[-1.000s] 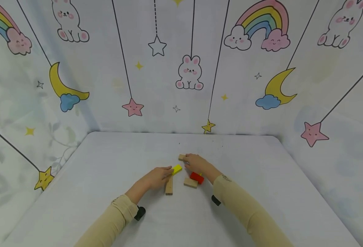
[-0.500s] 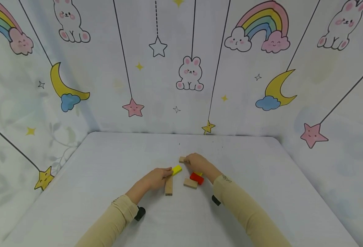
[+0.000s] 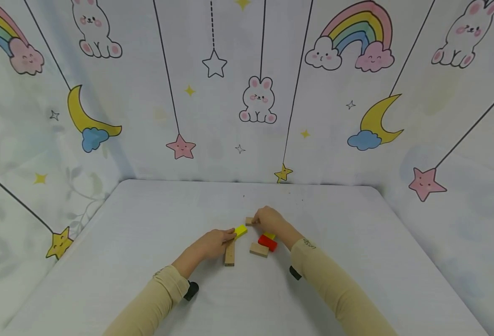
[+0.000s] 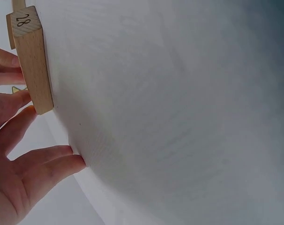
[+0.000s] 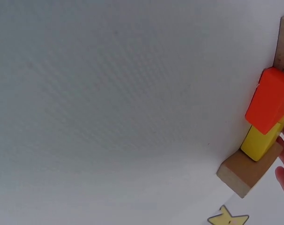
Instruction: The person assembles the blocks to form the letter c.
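My left hand (image 3: 213,243) rests with extended fingers at the far end of a long wooden block (image 3: 229,254) and touches a yellow block (image 3: 240,230). In the left wrist view, its fingertips press the end of this block, marked 28 (image 4: 35,65), while two lower fingers touch the table. My right hand (image 3: 270,220) pinches a small wooden block (image 3: 249,221) farther back. Below that hand, a red block (image 3: 267,242) leans over another yellow block (image 3: 269,236), beside a wooden block (image 3: 259,249). The right wrist view shows only fingertips at its edge.
The blocks lie on a white-covered table (image 3: 167,205). Behind it and along both sides hangs a printed cloth (image 3: 314,154) with rabbits, moons and stars. A dark wrist strap part (image 3: 191,290) hangs below the left sleeve.
My right hand has curled its fingers and drawn the small wooden block slightly nearer and to the right. The left hand and the other blocks have hardly moved.
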The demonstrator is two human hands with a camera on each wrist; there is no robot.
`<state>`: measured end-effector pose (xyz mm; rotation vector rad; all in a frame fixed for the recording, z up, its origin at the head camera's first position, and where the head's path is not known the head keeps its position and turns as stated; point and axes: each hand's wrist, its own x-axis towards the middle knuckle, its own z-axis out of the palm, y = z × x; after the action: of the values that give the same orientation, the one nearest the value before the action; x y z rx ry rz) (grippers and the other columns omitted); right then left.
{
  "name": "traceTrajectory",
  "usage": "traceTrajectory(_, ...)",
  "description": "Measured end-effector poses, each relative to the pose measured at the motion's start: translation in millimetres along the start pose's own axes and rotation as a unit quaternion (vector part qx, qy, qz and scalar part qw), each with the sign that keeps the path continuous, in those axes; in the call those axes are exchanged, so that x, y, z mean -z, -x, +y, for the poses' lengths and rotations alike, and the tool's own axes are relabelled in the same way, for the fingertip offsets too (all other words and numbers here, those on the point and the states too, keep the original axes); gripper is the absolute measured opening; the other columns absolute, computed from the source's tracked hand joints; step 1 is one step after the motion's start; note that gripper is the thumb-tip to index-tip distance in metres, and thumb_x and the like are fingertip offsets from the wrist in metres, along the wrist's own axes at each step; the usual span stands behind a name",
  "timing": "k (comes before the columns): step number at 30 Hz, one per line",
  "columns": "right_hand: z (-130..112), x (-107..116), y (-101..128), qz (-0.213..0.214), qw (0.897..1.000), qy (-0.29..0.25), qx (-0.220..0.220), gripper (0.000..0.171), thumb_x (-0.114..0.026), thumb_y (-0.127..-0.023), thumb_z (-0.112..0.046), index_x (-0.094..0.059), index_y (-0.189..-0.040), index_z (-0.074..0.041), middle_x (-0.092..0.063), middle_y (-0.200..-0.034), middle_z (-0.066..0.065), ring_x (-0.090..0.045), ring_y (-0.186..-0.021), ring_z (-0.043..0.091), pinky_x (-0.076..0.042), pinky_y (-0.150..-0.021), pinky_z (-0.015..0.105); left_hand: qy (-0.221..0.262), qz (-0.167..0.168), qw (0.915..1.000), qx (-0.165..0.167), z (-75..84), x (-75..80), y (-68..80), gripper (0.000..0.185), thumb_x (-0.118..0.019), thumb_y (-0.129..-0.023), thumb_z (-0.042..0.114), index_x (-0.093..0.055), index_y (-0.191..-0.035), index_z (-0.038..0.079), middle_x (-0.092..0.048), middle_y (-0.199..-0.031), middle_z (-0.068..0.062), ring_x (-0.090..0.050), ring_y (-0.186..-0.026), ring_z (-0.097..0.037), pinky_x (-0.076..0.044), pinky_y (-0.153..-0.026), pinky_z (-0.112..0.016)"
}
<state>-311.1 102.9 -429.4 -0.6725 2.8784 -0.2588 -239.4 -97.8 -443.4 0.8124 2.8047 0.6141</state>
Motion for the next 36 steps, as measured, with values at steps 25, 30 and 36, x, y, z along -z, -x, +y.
traceTrajectory(25, 10.0, -4.0, 1.4, 0.018, 0.997, -0.072, 0.023, 0.010, -0.067, -0.083, -0.008, -0.074, -0.089, -0.009, -0.068, -0.087, 0.000, -0.056, -0.075, 0.012, -0.050, -0.073, 0.023, -0.011, -0.002, 0.9999, 0.009, 2.4, 2.1, 0.7, 0.034, -0.048, -0.094, 0.011, -0.053, -0.127, 0.001, -0.046, -0.135, -0.011, -0.046, -0.119, -0.032, -0.040, -0.094, -0.042)
traceTrajectory(30, 10.3, -4.6, 2.1, 0.021, 0.997, -0.069, 0.027, 0.010, -0.068, -0.082, -0.009, -0.074, -0.089, -0.010, -0.068, -0.088, 0.000, -0.058, -0.078, 0.012, -0.050, -0.076, 0.024, -0.011, -0.004, 0.9999, 0.008, 2.1, 2.1, 0.5, 0.035, -0.048, -0.095, 0.012, -0.052, -0.127, 0.001, -0.045, -0.135, -0.011, -0.046, -0.119, -0.032, -0.041, -0.093, -0.042)
traceTrajectory(36, 11.1, -5.8, 2.3, 0.015, 0.997, -0.072, 0.025, 0.010, -0.067, -0.082, -0.008, -0.074, -0.089, -0.009, -0.068, -0.089, 0.000, -0.058, -0.079, 0.012, -0.050, -0.076, 0.025, -0.013, -0.003, 0.9999, -0.002, 1.4, 0.8, -0.4, 0.035, -0.049, -0.094, 0.010, -0.052, -0.127, -0.001, -0.046, -0.134, -0.013, -0.047, -0.118, -0.033, -0.041, -0.092, -0.043)
